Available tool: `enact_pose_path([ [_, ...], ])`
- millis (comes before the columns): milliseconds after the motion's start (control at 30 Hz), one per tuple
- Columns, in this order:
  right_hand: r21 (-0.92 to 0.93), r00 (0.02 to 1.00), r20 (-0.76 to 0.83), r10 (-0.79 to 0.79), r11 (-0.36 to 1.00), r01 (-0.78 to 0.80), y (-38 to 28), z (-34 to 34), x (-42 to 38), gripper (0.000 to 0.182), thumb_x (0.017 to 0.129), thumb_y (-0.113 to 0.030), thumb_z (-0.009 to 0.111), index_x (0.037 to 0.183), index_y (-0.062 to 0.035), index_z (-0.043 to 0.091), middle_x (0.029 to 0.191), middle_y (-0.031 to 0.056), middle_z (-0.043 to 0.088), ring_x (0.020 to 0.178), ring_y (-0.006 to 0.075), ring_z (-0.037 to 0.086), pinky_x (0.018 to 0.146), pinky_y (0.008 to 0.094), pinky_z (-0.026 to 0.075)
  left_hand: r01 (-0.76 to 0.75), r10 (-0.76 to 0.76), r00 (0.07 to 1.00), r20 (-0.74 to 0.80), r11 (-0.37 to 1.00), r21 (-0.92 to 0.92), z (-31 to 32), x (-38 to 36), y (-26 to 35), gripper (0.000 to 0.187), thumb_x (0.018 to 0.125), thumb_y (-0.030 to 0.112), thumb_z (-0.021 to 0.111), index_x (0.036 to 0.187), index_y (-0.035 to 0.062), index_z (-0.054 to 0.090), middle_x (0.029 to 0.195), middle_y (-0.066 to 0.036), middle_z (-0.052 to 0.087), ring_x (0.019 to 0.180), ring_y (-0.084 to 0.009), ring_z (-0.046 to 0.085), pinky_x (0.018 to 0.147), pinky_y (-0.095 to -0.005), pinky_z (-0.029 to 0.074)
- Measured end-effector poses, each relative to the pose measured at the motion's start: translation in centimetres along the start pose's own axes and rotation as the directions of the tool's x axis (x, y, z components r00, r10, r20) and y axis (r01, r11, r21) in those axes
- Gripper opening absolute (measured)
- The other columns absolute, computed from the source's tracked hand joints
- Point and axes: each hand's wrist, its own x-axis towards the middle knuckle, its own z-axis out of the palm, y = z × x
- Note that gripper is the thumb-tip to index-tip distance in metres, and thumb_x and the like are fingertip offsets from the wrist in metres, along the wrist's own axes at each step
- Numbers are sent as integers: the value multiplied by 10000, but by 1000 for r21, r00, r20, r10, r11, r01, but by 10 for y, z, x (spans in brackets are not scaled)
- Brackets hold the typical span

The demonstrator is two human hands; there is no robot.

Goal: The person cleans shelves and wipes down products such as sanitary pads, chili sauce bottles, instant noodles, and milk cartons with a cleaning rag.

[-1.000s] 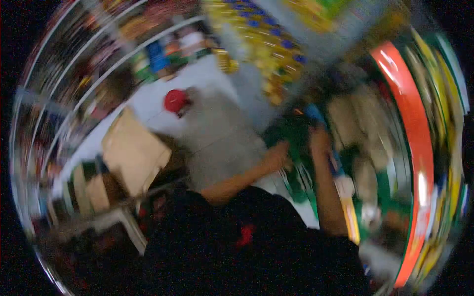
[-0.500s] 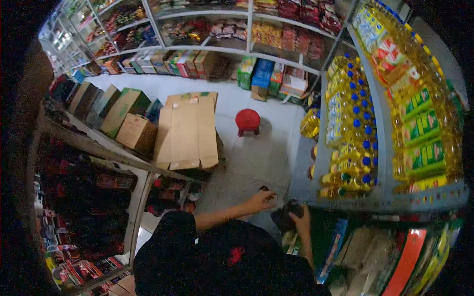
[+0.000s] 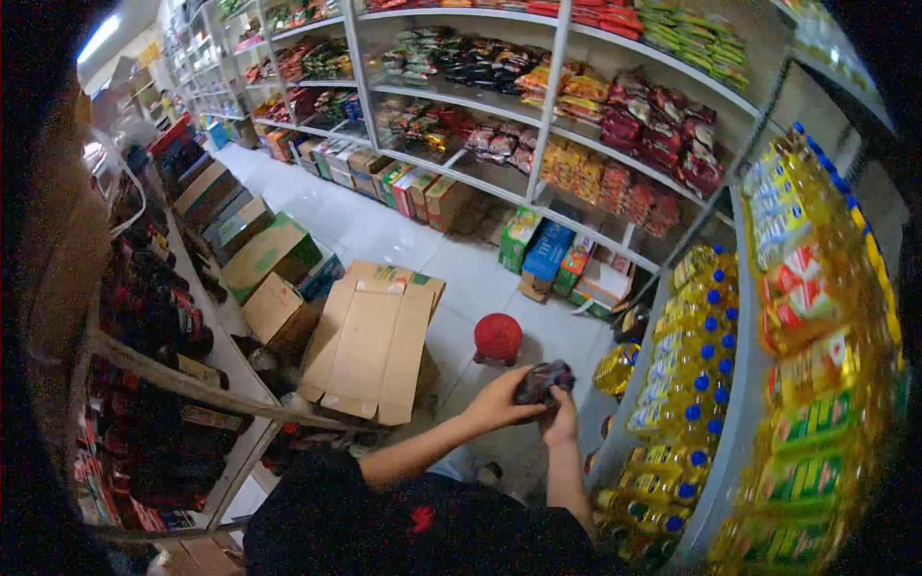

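Note:
A dark, glossy bundle [image 3: 545, 381] with reddish patches is held out in front of my body; its exact kind cannot be made out. My left hand [image 3: 497, 403] is closed around its left side. From the right and below, my right hand [image 3: 560, 420] grips the same bundle, with the thumb over its front. Just beyond my hands, a round red stool [image 3: 498, 336] stands on the tiled floor.
Cooking oil bottles [image 3: 687, 384] and pouches fill the racks at my right. A flattened cardboard box [image 3: 370, 346] lies left of the stool, near several cartons [image 3: 274, 254]. Glass-fronted shelves [image 3: 557, 96] with packaged goods line the far side. A dark-stocked cabinet [image 3: 182, 413] stands left.
The view has tilted upward. My right hand has brought the dark bundle away from the right-hand rack, and my left hand, earlier apart from it, now holds it too.

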Motion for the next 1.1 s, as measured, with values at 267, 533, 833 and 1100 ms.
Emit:
enact_pose_path([
  [267,-523,864,358,354,843,-129,43,61,155,423,803,-241,542,1163,-46,432,1084,81,520,976,217,518,851,350,417,272,-377,734,-565,925,-265,-96,19,-68,571,636,177,691,1125,7,450,1023,-158,520,952,-241,515,825,-319,401],
  [533,-345,721,455,522,850,-398,-20,133,260,635,810,-554,374,1236,-84,362,1222,90,431,1095,250,441,929,395,350,231,-160,787,-595,972,44,-127,168,-99,596,679,227,642,1184,27,399,1133,-180,439,1163,-372,272,956,-437,230],
  [833,-343,655,326,682,731,-590,-36,158,374,429,847,-302,435,1213,-90,367,1114,81,504,968,214,526,811,347,449,83,35,974,-225,867,492,-165,320,-83,910,701,596,495,1346,96,91,1372,-227,65,1263,-402,39,975,-554,63],
  [1100,-626,596,243,765,594,-506,-43,136,565,349,783,-190,552,1081,-34,461,945,67,568,809,191,572,775,322,463,-688,840,539,52,476,-548,-131,505,81,272,872,216,447,1046,14,500,980,-156,502,874,-299,470,746,-378,377],
])
